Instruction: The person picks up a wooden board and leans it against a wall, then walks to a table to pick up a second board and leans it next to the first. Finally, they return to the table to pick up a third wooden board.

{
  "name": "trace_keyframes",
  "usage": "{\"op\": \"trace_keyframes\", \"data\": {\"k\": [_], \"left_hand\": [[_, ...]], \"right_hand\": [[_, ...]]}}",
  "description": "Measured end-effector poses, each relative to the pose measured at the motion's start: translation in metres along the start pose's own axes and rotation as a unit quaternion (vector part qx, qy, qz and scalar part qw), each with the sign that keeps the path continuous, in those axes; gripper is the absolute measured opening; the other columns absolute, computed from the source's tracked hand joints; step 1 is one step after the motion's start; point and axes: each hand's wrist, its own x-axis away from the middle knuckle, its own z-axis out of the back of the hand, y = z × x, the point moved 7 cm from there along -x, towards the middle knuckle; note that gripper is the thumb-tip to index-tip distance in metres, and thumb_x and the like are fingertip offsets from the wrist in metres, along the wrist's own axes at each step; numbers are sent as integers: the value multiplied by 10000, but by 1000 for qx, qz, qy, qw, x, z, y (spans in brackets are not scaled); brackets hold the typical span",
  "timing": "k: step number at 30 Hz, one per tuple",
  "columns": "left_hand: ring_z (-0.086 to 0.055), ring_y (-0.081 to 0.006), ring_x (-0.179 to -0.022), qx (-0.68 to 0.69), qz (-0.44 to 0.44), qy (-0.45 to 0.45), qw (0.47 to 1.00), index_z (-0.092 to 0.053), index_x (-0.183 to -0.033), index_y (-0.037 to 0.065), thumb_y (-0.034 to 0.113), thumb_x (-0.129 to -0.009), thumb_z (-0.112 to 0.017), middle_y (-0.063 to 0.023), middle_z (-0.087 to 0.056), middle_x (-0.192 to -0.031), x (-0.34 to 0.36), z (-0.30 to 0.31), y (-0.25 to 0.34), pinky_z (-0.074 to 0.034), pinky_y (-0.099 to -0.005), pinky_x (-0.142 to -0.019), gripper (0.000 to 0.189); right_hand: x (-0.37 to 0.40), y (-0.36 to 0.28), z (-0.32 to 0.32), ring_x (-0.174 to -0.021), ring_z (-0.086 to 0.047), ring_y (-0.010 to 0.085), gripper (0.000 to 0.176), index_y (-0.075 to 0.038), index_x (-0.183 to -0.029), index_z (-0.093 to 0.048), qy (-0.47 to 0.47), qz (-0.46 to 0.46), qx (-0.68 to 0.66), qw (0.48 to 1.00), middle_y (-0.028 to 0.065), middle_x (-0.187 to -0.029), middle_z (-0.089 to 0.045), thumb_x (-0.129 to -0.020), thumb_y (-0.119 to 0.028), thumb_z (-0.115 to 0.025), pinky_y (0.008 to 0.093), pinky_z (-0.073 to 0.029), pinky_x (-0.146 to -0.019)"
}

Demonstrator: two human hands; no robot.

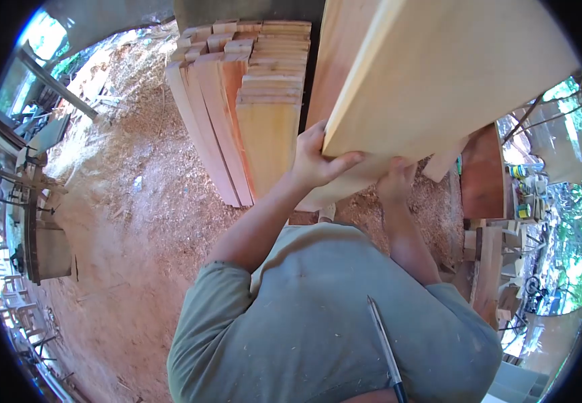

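A wide pale wooden board (452, 74) fills the upper right, its near end close to my chest. My left hand (318, 158) grips the near left corner of that board, thumb along the end and fingers at its side. My right hand (396, 178) is closed at the lower edge further right, its fingers partly hidden by the wood. Beneath and left of the board stands another plank (341, 50) of reddish wood. A pen (386, 349) shows in front of my grey-green shirt.
To the left leans a stack of sawn planks (271, 134). Sawdust covers the ground (136, 215). At the far left is a workbench or machine (49, 252). A reddish-brown panel (484, 174), wood pieces (489, 269) and small cans (522, 211) stand on the right.
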Motion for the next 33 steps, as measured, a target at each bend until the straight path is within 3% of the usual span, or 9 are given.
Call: {"op": "trace_keyframes", "data": {"k": [2, 4, 10, 12, 20, 23, 25, 27, 33], "left_hand": [[-651, -244, -847, 62, 76, -4, 995, -647, -1003, -11, 290, -695, -814, -156, -642, -969, 5, -2, -26, -510, -320, -738, 461], [-635, -224, -887, 51, 78, -16, 996, -626, -1042, -11, 274, -725, -793, -144, -636, -999, -5, -2, -43, -502, -320, -767, 458], [-582, -151, -946, 126, 132, 13, 983, -499, -1203, -7, 226, -834, -700, -70, -618, -1036, -84, 1, -47, -493, -311, -809, 481], [-594, -144, -915, 128, 259, 62, 955, -510, -1185, -15, 231, -843, -701, -67, -629, -1020, -91, 6, -84, -497, -286, -789, 462], [-599, -138, -868, 101, 235, 159, 954, -558, -1103, -9, 235, -880, -667, -71, -634, -1008, -126, 32, -167, -501, -273, -748, 349], [-586, -117, -832, 65, 187, 185, 963, -577, -1029, -17, 294, -871, -684, -68, -630, -966, -128, 27, -169, -491, -261, -716, 365], [-581, -109, -799, 46, 164, 213, 962, -585, -989, -24, 326, -866, -691, -66, -632, -923, -132, 27, -170, -488, -254, -682, 386], [-528, -90, -681, -78, 242, 228, 940, -564, -850, -12, 376, -871, -678, -36, -596, -782, -124, 33, -176, -448, -245, -576, 405], [-420, -75, -602, -112, 252, 230, 933, -448, -697, 60, 414, -878, -661, 6, -498, -685, -131, 31, -190, -374, -246, -503, 450]], "right_hand": [[-5, 21, 3, -999, -519, 150, 528, 10, -1223, -439, -28, 30, 89, 995, 64, -1105, -545, -877, -330, -647, 322, -459, -827], [-13, 34, 2, -997, -527, 142, 548, 15, -1232, -446, 38, -67, 57, 995, 73, -1104, -562, -870, -336, -661, 312, -456, -831], [-92, 15, -39, -1010, -532, 138, 502, -23, -1250, -445, -89, -60, -89, 990, 62, -1141, -562, -884, -289, -661, 296, -456, -830], [-116, 24, -50, -1012, -535, 133, 477, -28, -1247, -448, -73, -52, -82, 993, 58, -1140, -564, -888, -263, -655, 293, -459, -830], [-182, 59, -68, -1029, -542, 130, 447, 9, -1255, -439, -127, -82, 75, 986, 87, -1125, -577, -890, -169, -625, 286, -468, -851], [-186, 63, -75, -1120, -510, 204, 566, -1, -1334, -390, -135, 4, 26, 991, 136, -1204, -542, -885, -240, -639, 347, -443, -919], [-195, 91, -63, -1156, -459, 330, 688, 10, -1323, -414, -57, 11, 285, 957, 197, -1224, -498, -817, -367, -690, 415, -409, -960], [-196, 78, -63, -1153, -427, 382, 741, 16, -1318, -422, -46, 16, 319, 947, 223, -1229, -467, -784, -417, -700, 447, -386, -976], [-203, 43, -67, -1145, -389, 461, 843, 26, -1319, -416, -67, -14, 484, 872, 260, -1240, -406, -718, -475, -730, 504, -339, -1003]]}}
